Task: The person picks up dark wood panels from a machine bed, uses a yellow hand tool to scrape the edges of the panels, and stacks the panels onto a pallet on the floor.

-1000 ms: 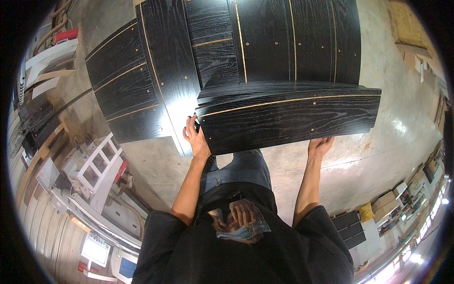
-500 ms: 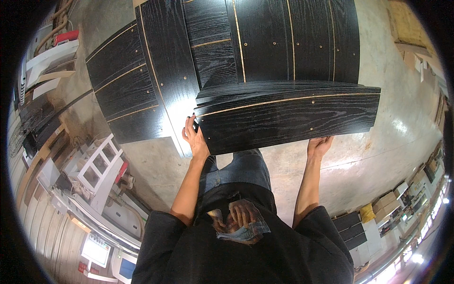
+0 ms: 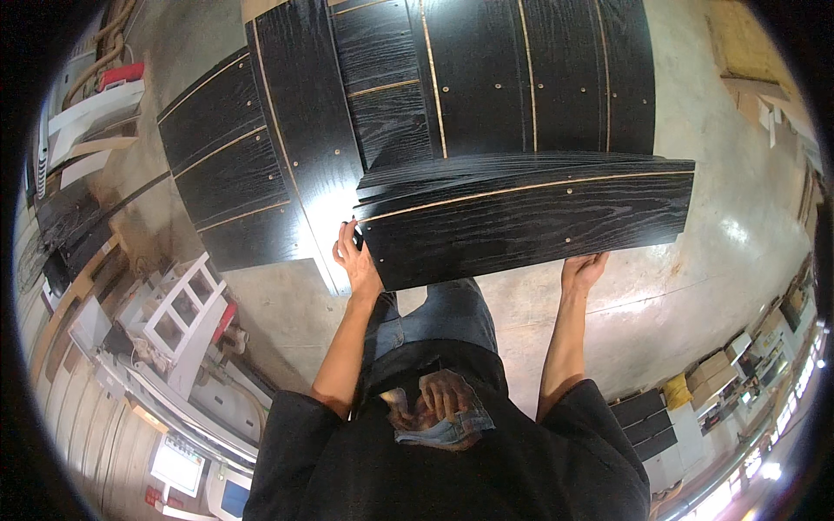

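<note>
The concrete floor [image 3: 695,113] is spreading out around the person, and large black wood-grain boards [image 3: 482,52] are lying side by side across the upper view, tan lines running between them. Nearer the body, just in front of the jeans [image 3: 443,314], a long black panel [image 3: 521,221] is stretching crosswise, tilting slightly up toward the right and overlapping the boards' near ends; more dark edges are showing along its far side. A white frame [image 3: 182,300] is standing off to the left. The left hand [image 3: 358,265] is grasping the panel's left end, while the right hand [image 3: 584,272] is holding its near edge from beneath, fingertips hiding underneath. Small round holes [image 3: 568,240] are dotting its face.
</note>
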Tool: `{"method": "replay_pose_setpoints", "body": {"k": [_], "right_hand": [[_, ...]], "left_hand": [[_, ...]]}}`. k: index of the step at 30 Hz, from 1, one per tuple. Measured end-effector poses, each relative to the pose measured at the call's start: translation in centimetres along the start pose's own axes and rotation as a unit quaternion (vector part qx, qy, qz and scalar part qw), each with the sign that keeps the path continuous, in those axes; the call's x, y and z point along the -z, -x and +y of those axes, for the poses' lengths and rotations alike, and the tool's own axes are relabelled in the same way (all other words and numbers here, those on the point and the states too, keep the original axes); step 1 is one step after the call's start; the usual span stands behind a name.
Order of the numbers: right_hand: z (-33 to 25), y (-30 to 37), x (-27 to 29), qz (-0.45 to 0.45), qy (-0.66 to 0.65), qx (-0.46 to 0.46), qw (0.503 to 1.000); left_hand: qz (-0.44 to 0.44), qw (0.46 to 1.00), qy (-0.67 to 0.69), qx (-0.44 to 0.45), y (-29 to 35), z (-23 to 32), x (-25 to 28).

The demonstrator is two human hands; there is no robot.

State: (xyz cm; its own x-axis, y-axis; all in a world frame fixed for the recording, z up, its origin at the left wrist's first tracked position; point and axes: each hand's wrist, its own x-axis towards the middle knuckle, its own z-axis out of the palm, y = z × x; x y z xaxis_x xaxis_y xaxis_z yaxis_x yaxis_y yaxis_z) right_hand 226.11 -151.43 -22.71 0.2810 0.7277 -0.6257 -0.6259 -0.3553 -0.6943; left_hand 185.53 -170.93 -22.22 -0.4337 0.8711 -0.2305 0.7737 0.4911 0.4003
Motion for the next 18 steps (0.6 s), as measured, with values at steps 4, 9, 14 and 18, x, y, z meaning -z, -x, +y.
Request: {"method": "replay_pose_setpoints", "body": {"k": [4, 9, 14, 18], "right_hand": [[0.0, 0.1, -0.5, 0.005, -0.017, 0.011, 1.0], [0.2, 0.3, -1.1, 0.014, -0.008, 0.022, 1.0], [-0.2, 0.9, -2.2, 0.019, 0.045, 0.004, 0.999], [-0.6, 2.0, -2.5, 0.0, 0.061, -0.026, 0.998]], "left_hand": [[-0.005, 1.0, 0.023, 0.012, -0.2, 0.8, 0.5], [0.011, 0.999, 0.046, 0.022, 0.1, 0.3, 0.0], [-0.062, 0.997, 0.035, -0.004, -0.3, 0.5, 2.6], [-0.063, 0.965, 0.253, 0.032, -0.9, -1.6, 4.9]]}}
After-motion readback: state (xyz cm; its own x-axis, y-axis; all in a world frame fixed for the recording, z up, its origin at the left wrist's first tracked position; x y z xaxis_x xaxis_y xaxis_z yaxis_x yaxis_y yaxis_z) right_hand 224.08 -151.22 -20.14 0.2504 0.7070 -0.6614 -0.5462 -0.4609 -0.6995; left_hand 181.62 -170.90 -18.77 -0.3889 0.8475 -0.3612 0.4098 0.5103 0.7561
